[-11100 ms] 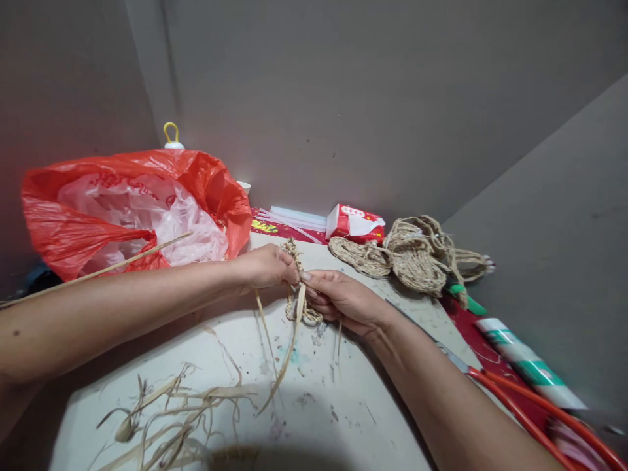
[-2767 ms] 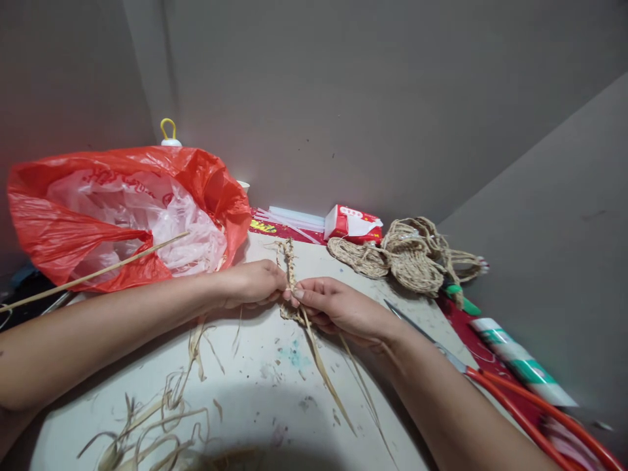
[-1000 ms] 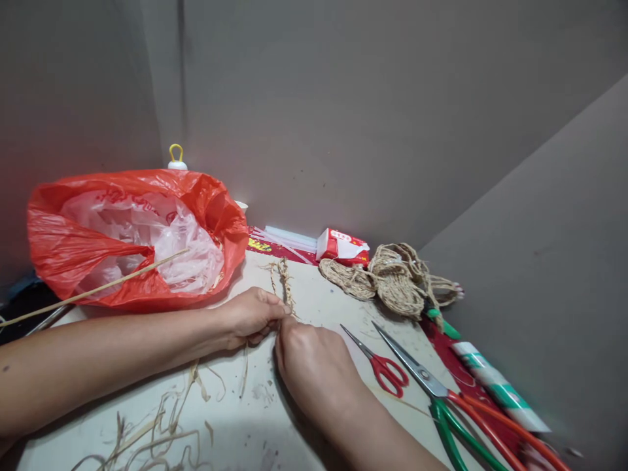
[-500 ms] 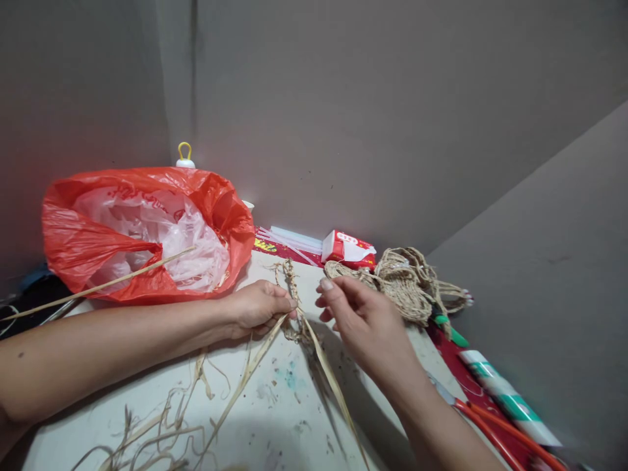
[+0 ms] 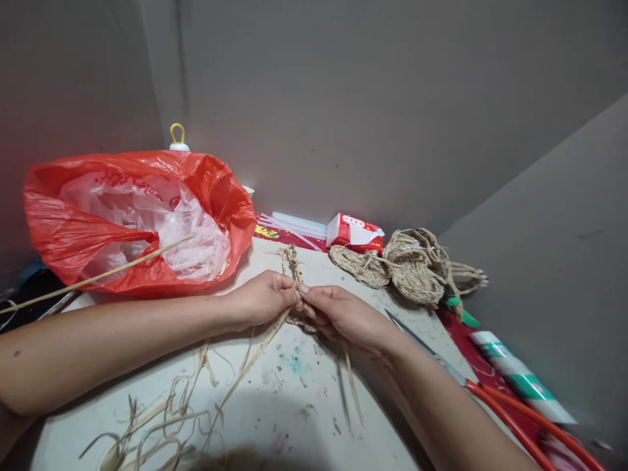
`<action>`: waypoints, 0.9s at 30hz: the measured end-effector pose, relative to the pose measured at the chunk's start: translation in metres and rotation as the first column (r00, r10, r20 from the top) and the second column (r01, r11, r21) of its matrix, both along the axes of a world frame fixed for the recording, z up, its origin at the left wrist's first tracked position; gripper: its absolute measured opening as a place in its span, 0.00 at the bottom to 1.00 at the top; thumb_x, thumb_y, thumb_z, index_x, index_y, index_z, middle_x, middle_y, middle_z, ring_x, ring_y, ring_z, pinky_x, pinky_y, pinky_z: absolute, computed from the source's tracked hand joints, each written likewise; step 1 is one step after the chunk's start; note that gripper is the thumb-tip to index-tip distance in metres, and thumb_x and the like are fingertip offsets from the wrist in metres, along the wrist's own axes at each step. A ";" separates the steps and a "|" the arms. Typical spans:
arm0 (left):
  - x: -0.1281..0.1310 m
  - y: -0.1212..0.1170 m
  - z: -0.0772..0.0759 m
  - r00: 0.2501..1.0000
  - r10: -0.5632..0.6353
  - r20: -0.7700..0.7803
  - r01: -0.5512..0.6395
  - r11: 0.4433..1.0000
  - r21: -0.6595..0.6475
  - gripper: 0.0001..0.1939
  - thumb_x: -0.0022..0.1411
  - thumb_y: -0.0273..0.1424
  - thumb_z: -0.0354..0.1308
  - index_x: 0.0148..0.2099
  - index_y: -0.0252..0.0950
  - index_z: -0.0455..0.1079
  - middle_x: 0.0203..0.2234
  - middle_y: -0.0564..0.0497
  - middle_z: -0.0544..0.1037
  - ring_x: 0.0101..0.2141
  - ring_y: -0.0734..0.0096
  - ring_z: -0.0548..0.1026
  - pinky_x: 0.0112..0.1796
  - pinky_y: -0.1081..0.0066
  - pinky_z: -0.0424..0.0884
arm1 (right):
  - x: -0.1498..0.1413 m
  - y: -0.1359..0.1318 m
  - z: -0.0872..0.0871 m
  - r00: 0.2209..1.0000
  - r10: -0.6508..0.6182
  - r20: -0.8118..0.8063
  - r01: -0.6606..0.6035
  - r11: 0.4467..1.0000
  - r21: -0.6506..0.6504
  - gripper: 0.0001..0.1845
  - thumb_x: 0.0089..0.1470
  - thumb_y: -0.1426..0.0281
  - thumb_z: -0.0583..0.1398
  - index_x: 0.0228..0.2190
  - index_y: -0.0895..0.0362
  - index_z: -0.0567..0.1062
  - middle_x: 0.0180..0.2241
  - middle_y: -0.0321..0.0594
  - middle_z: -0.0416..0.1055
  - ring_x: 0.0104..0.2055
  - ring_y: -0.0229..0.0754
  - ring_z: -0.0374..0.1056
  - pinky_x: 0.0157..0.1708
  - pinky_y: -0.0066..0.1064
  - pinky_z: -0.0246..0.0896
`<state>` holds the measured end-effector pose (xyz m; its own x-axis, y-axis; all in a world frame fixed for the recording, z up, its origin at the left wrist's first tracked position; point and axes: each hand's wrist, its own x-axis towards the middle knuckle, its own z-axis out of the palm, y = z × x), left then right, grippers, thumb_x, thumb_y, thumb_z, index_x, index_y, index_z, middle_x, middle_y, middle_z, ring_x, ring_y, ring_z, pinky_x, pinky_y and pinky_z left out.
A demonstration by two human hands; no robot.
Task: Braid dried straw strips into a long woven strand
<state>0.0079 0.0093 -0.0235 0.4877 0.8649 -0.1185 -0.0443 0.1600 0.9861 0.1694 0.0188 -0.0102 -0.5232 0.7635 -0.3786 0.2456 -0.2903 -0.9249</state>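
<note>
My left hand (image 5: pixel 269 297) pinches a thin braided straw cord (image 5: pixel 293 261) at the point where its loose strands part. Fingertips of my right hand (image 5: pixel 338 313) meet the left ones there and are closed on a pale straw strand (image 5: pixel 354 389), whose end hangs out below the hand. Another flat straw strand (image 5: pixel 260 350) runs from under my left hand toward the lower left. The finished stretch of cord stands up behind the hands, and part of it loops below them. My fingers hide the exact crossing of the strands.
A red plastic bag (image 5: pixel 196 163) with a white liner stands at the left. Loose straw scraps (image 5: pixel 161 425) lie at the front left. Coiled cords (image 5: pixel 417 275), a red tissue pack (image 5: pixel 360 235), orange-handled scissors (image 5: pixel 505 405) and a green-white roll (image 5: pixel 524 379) are at the right.
My right hand has come left from its place apart and closed on the right-hand straw strand beside my left fingers. The view has shifted slightly.
</note>
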 end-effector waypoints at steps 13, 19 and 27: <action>-0.004 0.000 0.007 0.997 -0.049 -0.057 0.044 0.995 -0.085 0.11 0.61 0.33 0.52 0.27 0.35 0.61 0.11 0.62 0.55 0.13 0.82 0.48 0.16 0.76 0.43 | 0.013 0.004 0.002 0.993 0.120 -0.005 -0.119 0.992 0.046 0.17 0.50 0.60 0.62 0.23 0.57 0.63 0.17 0.26 0.53 0.17 0.28 0.42 0.14 0.23 0.33; -0.003 0.000 0.009 0.989 -0.062 -0.133 0.059 0.998 -0.028 0.12 0.61 0.32 0.52 0.27 0.32 0.65 0.13 0.59 0.63 0.14 0.84 0.50 0.19 0.76 0.47 | 0.007 -0.001 0.007 0.966 0.212 0.150 -0.234 0.961 0.150 0.13 0.57 0.64 0.52 0.25 0.58 0.66 0.17 0.28 0.53 0.19 0.30 0.45 0.16 0.24 0.41; -0.004 0.003 0.012 0.991 -0.074 -0.109 0.067 0.996 -0.066 0.11 0.60 0.34 0.54 0.28 0.33 0.63 0.11 0.62 0.56 0.13 0.84 0.48 0.18 0.75 0.42 | 0.002 0.000 0.003 0.999 0.033 -0.011 -0.034 0.996 -0.079 0.12 0.52 0.69 0.50 0.19 0.55 0.54 0.15 0.25 0.43 0.16 0.29 0.34 0.13 0.23 0.28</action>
<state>0.0041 0.0121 -0.0110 0.5282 0.8180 -0.2279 0.0789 0.2199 0.9723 0.1710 0.0184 -0.0071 -0.5520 0.7130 -0.4324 0.2480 -0.3547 -0.9015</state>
